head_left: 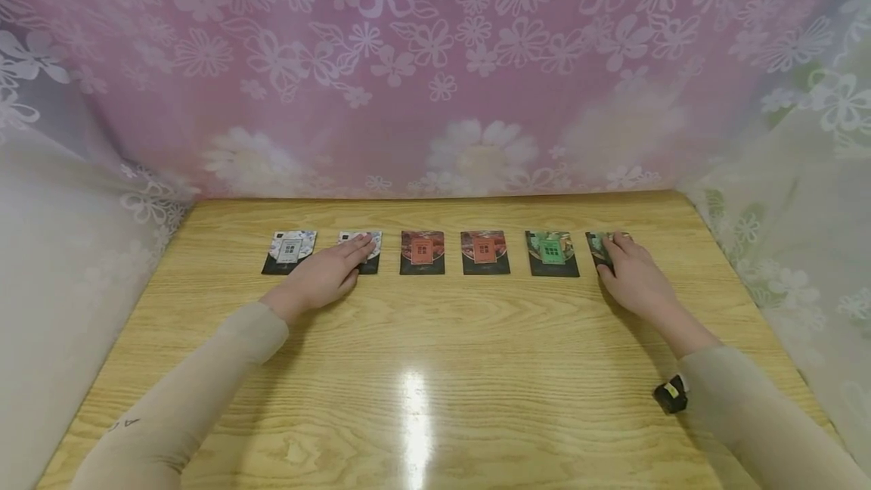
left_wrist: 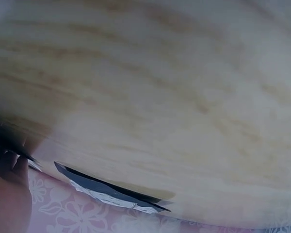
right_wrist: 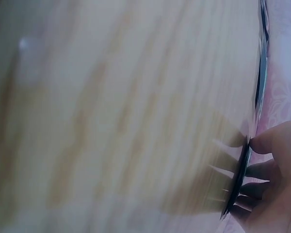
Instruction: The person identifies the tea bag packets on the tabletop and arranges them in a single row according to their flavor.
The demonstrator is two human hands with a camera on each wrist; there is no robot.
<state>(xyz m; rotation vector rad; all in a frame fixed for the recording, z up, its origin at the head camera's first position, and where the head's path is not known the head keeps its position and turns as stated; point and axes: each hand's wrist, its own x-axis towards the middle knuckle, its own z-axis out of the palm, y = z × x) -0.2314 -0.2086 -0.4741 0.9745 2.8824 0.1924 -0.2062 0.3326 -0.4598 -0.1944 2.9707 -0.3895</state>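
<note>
Flat packets lie in one row across the table in the head view. My left hand point(head_left: 327, 274) rests with extended fingers on the second white-and-black packet point(head_left: 370, 265), covering much of it. Left of that is another white-and-black packet point(head_left: 289, 252). At the right end, my right hand point(head_left: 638, 276) touches a green-and-black packet point(head_left: 595, 246), mostly hidden beneath the fingers. The right wrist view shows the thumb and fingertips on that thin dark packet point(right_wrist: 238, 182). Beside it lies a second green-and-black packet point(head_left: 552, 253).
Two red-and-black packets point(head_left: 422, 252) lie mid-row, between the hands. A small black object with a yellow mark point(head_left: 671, 393) is by the right sleeve. Floral cloth point(head_left: 435, 82) hangs behind the wooden table point(head_left: 476, 354) and at both sides.
</note>
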